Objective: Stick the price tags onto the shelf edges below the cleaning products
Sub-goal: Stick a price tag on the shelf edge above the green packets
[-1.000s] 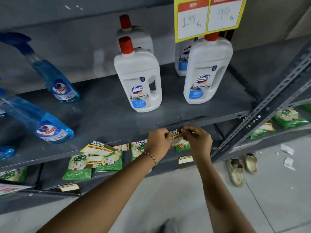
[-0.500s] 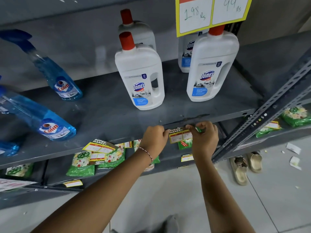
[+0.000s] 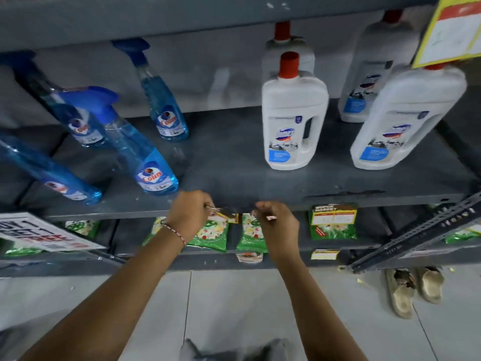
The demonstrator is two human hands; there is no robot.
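Note:
My left hand (image 3: 190, 214) pinches the left end of a small yellow price tag (image 3: 229, 216) held against the front edge of the grey shelf (image 3: 117, 213). My right hand (image 3: 278, 225) is curled at the tag's right end, and motion blur hides the exact contact. Blue Colin spray bottles (image 3: 153, 173) stand above and to the left of the tag. A white Domex bottle with a red cap (image 3: 294, 126) stands above and to the right, and another one (image 3: 406, 126) is further right. A second price tag (image 3: 333, 214) is stuck on the shelf edge between the two front white bottles.
Green packets (image 3: 250, 235) lie on the lower shelf behind my hands. A white promo sign (image 3: 39, 233) hangs at the left and a yellow price sign (image 3: 458, 32) at the top right. A slotted steel brace (image 3: 416, 235) slants across the right. Sandals (image 3: 413, 287) sit on the tiled floor.
The tag both hands were pressing now stays stuck on the shelf edge at the right. Both hands and my view have shifted left to another tag below the spray bottles.

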